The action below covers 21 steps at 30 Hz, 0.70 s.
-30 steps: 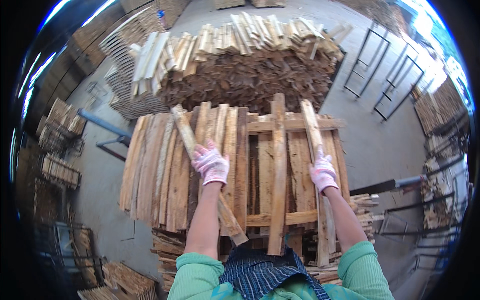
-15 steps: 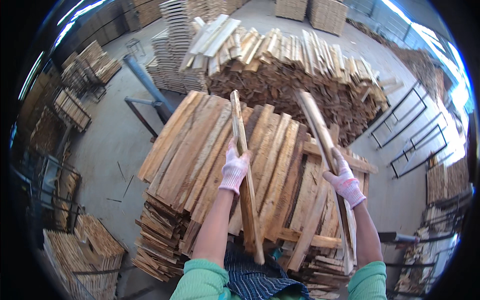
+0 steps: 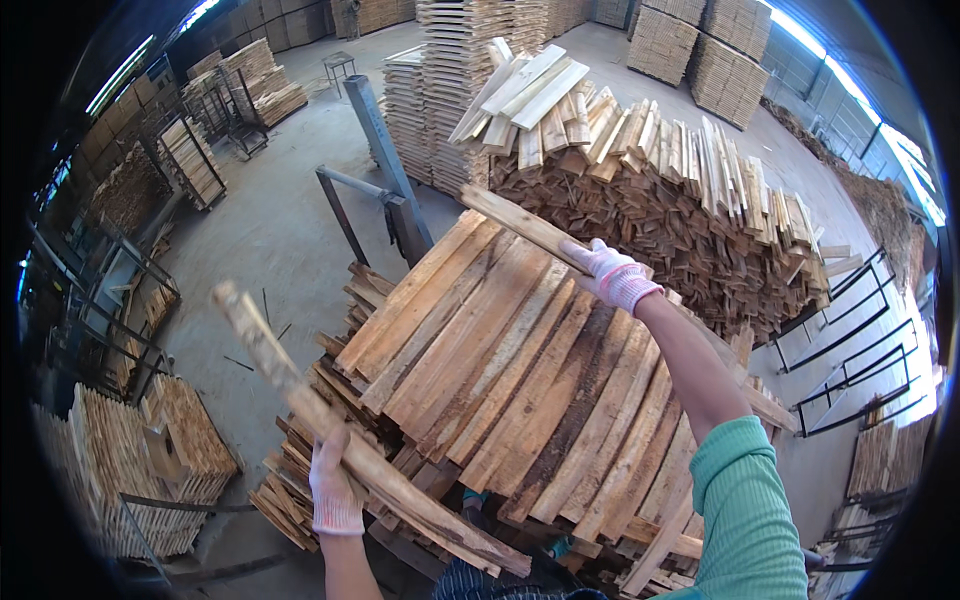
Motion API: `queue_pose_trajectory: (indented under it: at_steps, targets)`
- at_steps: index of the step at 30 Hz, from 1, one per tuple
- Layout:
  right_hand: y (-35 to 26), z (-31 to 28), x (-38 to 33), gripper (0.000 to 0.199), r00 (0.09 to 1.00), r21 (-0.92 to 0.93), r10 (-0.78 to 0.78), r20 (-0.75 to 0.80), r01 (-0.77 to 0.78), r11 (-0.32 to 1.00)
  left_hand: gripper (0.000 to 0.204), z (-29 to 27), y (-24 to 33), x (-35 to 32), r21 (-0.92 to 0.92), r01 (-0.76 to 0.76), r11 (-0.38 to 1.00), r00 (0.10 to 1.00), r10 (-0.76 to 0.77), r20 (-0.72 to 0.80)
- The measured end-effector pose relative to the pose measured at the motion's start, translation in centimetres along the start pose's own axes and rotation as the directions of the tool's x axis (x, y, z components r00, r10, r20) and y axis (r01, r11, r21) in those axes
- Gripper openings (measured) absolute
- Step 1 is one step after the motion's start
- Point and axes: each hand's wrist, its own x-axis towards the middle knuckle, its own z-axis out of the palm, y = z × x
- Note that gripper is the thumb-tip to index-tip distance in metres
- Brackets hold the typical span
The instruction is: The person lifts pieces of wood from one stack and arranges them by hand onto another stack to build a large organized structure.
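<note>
Wooden board [image 3: 277, 365] clamped in left hand [image 3: 334, 487], second plank [image 3: 518, 219] in right hand [image 3: 616, 275], slat pile [image 3: 478, 335] below

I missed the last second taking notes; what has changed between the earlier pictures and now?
The left hand has carried one board left, beyond the near left edge of the board row. The right hand has moved left toward the row's far edge, its second board now slanting crosswise. Both hands still hold on; the board row and the pile behind stay put.
</note>
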Motion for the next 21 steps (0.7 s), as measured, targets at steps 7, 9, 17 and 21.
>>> queue_pose_trajectory:
  at_steps: [7,9,17,21]
  targets:
    - [2.5,4.2,3.4,0.074,0.989,0.064,0.136,0.061,-0.139,0.988,0.052,-9.7,-7.9,-3.2,-0.123,0.253,0.960,0.955,-0.268,-0.129]
    - [2.4,4.4,3.9,0.076,0.997,0.057,0.077,-0.004,-0.076,0.995,0.052,-11.3,-10.4,-3.5,-0.150,0.271,0.951,0.952,-0.287,-0.102]
    - [4.8,5.8,4.4,0.076,0.999,0.185,0.038,0.019,-0.041,0.982,0.058,-11.5,-13.0,-3.6,-0.077,0.385,0.920,0.916,-0.391,-0.095]
    - [4.0,6.3,4.3,0.070,0.999,0.140,0.026,-0.048,-0.019,0.990,0.061,-5.8,-15.1,-2.3,-0.003,0.379,0.926,0.923,-0.378,-0.078]
